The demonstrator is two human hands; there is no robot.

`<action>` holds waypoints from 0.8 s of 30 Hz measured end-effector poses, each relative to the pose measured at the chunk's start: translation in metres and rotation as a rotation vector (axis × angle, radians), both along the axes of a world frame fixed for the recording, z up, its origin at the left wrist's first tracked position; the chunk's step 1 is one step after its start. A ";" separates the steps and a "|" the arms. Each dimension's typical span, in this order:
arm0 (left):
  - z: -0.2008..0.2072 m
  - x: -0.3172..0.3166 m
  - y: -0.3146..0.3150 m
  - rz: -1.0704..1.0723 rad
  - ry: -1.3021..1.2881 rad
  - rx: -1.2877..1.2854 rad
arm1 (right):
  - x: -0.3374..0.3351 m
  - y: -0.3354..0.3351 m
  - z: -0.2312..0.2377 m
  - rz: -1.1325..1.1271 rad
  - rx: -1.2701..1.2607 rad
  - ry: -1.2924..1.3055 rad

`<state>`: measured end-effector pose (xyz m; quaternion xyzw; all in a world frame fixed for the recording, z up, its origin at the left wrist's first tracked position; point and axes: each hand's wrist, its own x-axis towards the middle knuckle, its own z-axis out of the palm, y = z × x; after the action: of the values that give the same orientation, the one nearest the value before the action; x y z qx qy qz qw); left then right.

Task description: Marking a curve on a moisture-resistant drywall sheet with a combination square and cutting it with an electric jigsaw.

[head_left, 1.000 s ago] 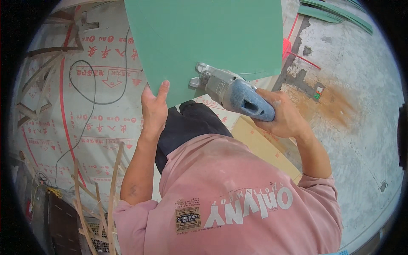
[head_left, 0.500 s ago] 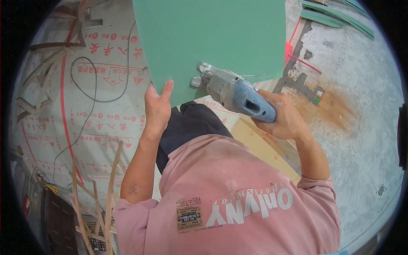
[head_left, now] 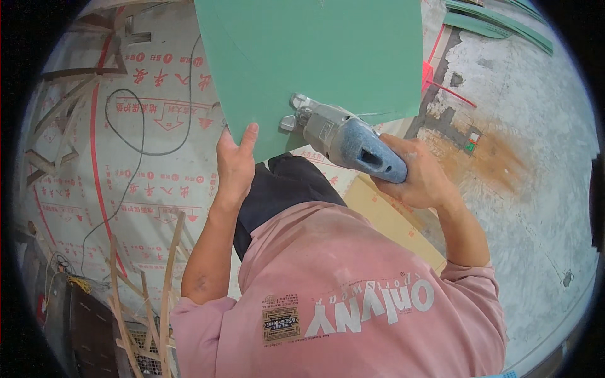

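Note:
A large green board (head_left: 315,57), which looks like plasterboard, extends away from my waist. My left hand (head_left: 236,154) pinches its near left corner, thumb on top and fingers underneath. On the board's near part rests a dusty blue and silver jigsaw (head_left: 353,138), its metal shoe against the green face. Wrapped around the jigsaw's rear body is my right hand (head_left: 419,170). A pale cut line runs from the tool toward the board's right edge. The blade is hidden.
Printed protective sheeting (head_left: 157,170) covers the left floor, with a dark cable (head_left: 144,126) looped over it. Wooden frames (head_left: 142,302) stand at the lower left. Green strips (head_left: 498,22) lie at the far right on bare concrete (head_left: 535,227). A yellowish panel (head_left: 391,217) is beside my legs.
The jigsaw has crept slightly left across the board, toward my left hand. Both hands keep their holds, and my left hand has shifted barely.

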<state>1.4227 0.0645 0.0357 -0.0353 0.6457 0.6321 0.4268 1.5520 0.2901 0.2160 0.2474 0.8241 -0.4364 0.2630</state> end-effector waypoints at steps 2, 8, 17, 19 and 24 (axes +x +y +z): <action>-0.005 0.001 -0.002 0.001 -0.010 0.016 | -0.001 -0.001 0.000 -0.012 -0.002 0.004; -0.005 0.002 -0.003 -0.022 -0.043 0.046 | 0.002 0.000 0.000 -0.030 -0.008 0.018; -0.001 -0.005 -0.010 -0.163 -0.027 0.085 | 0.001 0.000 0.001 -0.021 0.019 0.063; -0.002 -0.005 -0.010 -0.199 -0.006 0.072 | 0.000 -0.001 0.002 -0.022 0.016 0.049; 0.003 -0.001 -0.008 -0.191 -0.019 0.071 | 0.002 0.000 0.005 -0.034 0.009 0.062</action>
<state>1.4218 0.0565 0.0387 0.0357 0.6193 0.6107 0.4921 1.5544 0.2899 0.2209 0.2491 0.8294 -0.4446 0.2288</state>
